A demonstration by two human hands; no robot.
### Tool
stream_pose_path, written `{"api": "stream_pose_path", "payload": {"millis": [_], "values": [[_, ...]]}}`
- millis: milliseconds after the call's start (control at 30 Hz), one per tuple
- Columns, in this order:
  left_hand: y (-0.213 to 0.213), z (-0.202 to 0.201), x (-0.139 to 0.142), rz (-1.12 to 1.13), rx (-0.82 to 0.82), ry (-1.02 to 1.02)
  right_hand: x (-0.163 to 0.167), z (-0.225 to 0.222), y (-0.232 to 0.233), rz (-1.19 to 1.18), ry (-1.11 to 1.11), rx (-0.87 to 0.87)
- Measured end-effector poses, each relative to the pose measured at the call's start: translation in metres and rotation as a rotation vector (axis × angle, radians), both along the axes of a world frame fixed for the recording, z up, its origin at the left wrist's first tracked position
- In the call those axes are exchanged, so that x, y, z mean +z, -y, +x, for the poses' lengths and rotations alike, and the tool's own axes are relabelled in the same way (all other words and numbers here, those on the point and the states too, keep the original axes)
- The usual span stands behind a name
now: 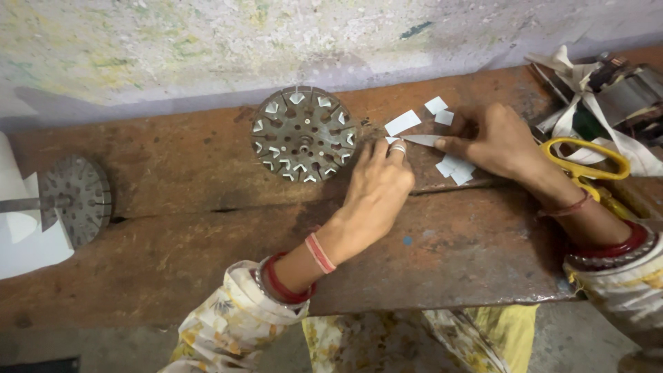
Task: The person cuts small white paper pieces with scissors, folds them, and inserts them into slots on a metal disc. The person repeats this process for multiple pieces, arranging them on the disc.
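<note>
A narrow white paper strip (420, 140) lies on the wooden bench (207, 228), just right of the round slotted metal disc (304, 144), and both hands meet on it. The left hand (376, 190) pinches its left end, fingers bunched, a ring showing on one finger. The right hand (501, 141) pins the other end with curled fingertips, palm down on the bench. The disc lies flat near the wall, and small folded white bits sit in most of its slots (a few slots look bare). More white paper pieces (402, 123) are scattered just above the strip, and a few others peek out under the right hand. Behind the right wrist lie yellow-handled scissors (587, 166), with a motor part wrapped in white tape (615, 90) beyond them at the bench's far right. Off to the left, well apart, a second slotted disc (76, 200) rests partly on white sheets (21, 235).
</note>
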State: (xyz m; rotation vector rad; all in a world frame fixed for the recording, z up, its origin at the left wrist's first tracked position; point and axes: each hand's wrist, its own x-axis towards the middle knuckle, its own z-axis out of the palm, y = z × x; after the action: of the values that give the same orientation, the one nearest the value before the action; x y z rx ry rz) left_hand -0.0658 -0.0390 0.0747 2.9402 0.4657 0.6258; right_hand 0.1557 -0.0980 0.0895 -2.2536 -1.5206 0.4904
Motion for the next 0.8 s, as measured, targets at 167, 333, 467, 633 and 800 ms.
{"api": "stream_pose_path", "payload": {"millis": [167,333,467,633,800], "values": [[0.0,-0.001,0.0,0.007,0.004,-0.007,-0.003,0.004,0.001,-0.058,0.036,0.003],[0.0,0.0,-0.001,-0.012,0.016,-0.019,-0.002,0.002,0.0,-0.22,0.02,-0.036],[-0.001,-0.001,0.0,-0.022,0.021,-0.008,0.0,-0.006,0.001,-0.151,0.079,-0.026],[-0.001,-0.002,0.0,-0.012,0.024,0.002,0.006,-0.012,0.003,-0.06,0.121,0.002],[-0.002,0.0,-0.002,-0.034,0.019,-0.019,0.005,-0.013,0.007,0.02,0.14,0.025]]}}
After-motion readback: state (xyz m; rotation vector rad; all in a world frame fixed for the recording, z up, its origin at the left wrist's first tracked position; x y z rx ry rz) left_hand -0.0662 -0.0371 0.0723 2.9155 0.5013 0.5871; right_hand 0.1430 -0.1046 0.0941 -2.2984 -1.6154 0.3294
